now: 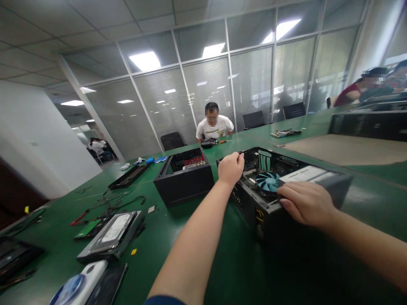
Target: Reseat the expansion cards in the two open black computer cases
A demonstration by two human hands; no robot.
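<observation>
A black computer case point(273, 216) lies on its side on the green table, its upper side uncovered. Inside show a teal fan point(268, 181), teal memory sticks point(264, 161) and a power supply with a pale label point(307, 176). My left hand point(231, 168) is closed over the case's left rim, thumb upward. With fingers curled over the near edge, my right hand point(307, 202) grips the case beside the fan. The undersides of both grips are hidden.
Left of the case stands another open black case point(184, 182). Hard drives point(111, 235), cables point(117, 201) and a black panel point(129, 176) lie further left. A circuit board point(286, 133) sits behind. A person in a white shirt point(214, 127) sits opposite; others are far right.
</observation>
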